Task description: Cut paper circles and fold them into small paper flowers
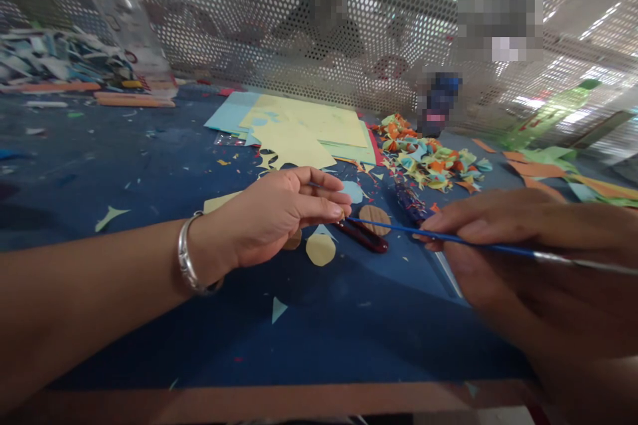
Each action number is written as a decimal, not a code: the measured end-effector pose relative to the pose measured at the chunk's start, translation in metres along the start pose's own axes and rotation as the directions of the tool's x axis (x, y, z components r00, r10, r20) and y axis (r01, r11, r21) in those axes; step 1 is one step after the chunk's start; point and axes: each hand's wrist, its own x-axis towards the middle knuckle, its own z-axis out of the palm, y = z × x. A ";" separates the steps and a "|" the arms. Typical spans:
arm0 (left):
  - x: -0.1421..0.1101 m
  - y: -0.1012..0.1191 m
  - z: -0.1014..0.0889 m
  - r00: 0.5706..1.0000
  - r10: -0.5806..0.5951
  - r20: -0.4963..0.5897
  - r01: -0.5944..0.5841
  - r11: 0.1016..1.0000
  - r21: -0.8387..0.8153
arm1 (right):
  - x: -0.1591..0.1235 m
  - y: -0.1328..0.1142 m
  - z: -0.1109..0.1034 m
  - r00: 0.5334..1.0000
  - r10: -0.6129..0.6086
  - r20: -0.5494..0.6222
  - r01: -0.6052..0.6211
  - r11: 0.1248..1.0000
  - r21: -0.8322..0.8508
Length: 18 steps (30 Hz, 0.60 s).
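My right hand grips a thin paintbrush with a blue handle and a silver ferrule, its narrow handle end pointing left. That end meets the fingertips of my left hand, whose thumb and finger pinch something tiny and yellowish; what it is I cannot make out. A silver bangle circles the left wrist. Under the hands lie a dark red handle, a pale yellow paper circle, a brown ridged disc and a light blue paper circle.
Yellow and blue paper sheets lie behind the hands. Right of them is a heap of folded paper pieces. A clear bottle stands at back left, a green bottle at right. A perforated metal screen closes the back.
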 end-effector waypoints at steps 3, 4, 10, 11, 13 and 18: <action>-0.002 -0.001 0.001 1.000 0.029 0.004 -0.029 0.999 0.030 | -0.002 0.001 0.001 1.000 -0.002 0.014 0.001 1.000 0.020; -0.003 -0.001 0.001 0.999 0.036 0.005 -0.036 0.998 0.047 | -0.003 0.001 0.002 1.000 0.010 -0.017 -0.010 0.999 0.036; -0.006 -0.002 0.003 0.996 0.090 -0.003 -0.089 0.990 0.113 | -0.008 0.002 0.008 0.997 0.011 -0.079 -0.006 0.998 0.070; -0.006 -0.002 0.003 0.995 0.097 -0.005 -0.095 0.989 0.113 | -0.008 0.002 0.008 0.998 -0.002 -0.070 0.007 0.997 0.070; -0.007 -0.002 0.004 0.994 0.109 -0.011 -0.107 0.988 0.108 | -0.007 0.001 0.008 0.997 0.019 -0.071 -0.014 0.998 0.067; -0.009 -0.001 0.007 0.991 0.131 -0.023 -0.128 0.985 0.114 | -0.001 -0.001 0.006 0.999 0.030 -0.043 -0.027 0.998 0.057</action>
